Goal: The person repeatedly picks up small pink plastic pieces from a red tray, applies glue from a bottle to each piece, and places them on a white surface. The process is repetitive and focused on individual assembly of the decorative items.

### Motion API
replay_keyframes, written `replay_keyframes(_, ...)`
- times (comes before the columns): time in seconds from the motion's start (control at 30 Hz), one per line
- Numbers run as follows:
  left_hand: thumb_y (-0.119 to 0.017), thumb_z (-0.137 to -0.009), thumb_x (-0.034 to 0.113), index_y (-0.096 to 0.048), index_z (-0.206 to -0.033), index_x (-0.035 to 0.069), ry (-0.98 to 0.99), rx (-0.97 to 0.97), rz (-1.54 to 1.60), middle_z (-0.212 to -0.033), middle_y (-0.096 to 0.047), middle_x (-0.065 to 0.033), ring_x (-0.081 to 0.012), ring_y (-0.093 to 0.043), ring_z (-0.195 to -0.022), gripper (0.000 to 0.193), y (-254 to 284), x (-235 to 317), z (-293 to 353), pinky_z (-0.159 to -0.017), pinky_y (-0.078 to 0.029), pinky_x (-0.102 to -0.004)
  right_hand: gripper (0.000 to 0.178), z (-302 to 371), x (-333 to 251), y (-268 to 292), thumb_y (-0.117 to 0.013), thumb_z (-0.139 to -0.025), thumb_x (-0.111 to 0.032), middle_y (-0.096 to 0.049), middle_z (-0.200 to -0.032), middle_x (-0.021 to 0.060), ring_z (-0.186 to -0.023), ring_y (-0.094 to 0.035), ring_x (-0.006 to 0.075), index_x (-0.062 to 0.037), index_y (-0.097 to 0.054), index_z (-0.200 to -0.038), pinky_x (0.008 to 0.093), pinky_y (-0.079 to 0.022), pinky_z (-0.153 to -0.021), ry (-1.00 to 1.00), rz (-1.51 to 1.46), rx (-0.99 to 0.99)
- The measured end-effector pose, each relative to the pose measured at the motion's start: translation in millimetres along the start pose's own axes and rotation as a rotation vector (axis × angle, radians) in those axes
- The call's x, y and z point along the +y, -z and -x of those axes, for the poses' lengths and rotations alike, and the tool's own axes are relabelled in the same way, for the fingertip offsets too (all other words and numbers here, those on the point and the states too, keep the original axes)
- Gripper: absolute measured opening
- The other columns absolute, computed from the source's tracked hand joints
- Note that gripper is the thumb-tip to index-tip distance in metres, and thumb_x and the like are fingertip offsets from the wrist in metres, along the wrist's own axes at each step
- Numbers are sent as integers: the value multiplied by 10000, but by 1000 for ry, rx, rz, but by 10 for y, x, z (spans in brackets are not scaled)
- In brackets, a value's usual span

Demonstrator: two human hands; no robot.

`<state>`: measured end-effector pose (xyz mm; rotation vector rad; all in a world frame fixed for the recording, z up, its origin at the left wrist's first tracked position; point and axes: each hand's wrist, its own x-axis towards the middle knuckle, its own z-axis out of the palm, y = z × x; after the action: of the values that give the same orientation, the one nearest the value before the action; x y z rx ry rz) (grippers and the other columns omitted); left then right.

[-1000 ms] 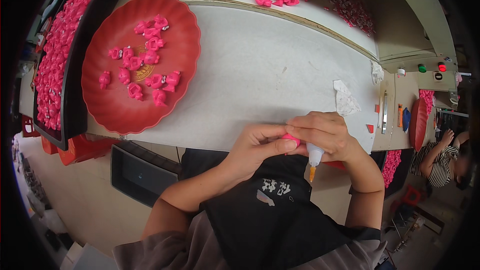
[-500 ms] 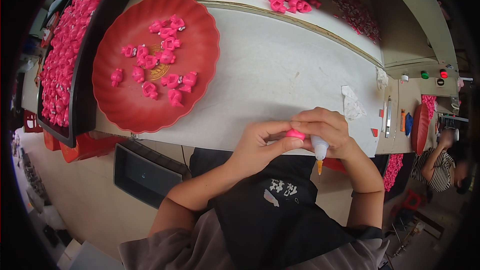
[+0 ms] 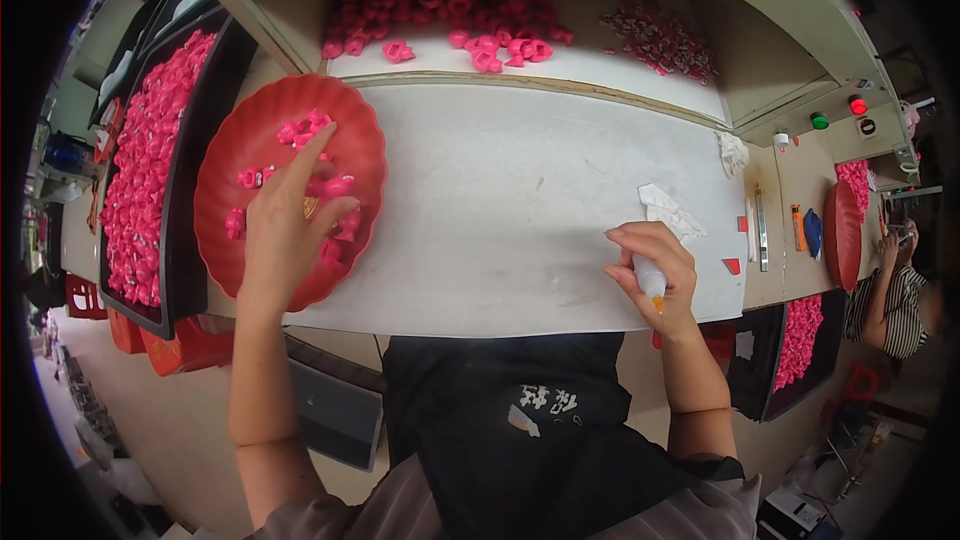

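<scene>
Several pink figures lie in the red plate, apparently the share already dealt with. A large heap of pink pieces on the shelf beyond and right of the plate, with a pile of small parts farther right, looks unworked. The tray left of the plate is full of pink pieces; whether these are done or waiting cannot be told.

The left hand is over the plate, thumb and forefinger spread wide; it hides some figures, and whether it touches one is unclear. Well right of the plate, the right hand curls around a white bottle, partly covered by fingers. The shelf heap's far side is shadowed.
</scene>
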<state>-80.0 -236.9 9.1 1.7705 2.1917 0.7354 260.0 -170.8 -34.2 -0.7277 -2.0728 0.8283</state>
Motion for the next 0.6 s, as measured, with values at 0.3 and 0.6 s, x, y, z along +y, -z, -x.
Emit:
replay_keyframes(0.3,-651,-706,332,-628,-850,85,-411,117,-270,-813,-599,-91,-248,-568,-785,286,-1159,1151,-1699,-686,-446,-359,349,144,92,29,-706,-636,49,-585,-928,114,-626,-535,142,-27,-615,-964,234,-447,-531,-47,-60,66)
replay_keyframes(0.6,-610,-757,280,-645,-819,39,-393,-37,-314,-768,-636,-112,-220,-616,-678,251,-1436,1267,-2211,-600,-502,-358,367,260,94,113,-683,-651,67,-559,-958,117,-649,-533,132,-20,-582,-994,242,-452,-530,-36,-69,58)
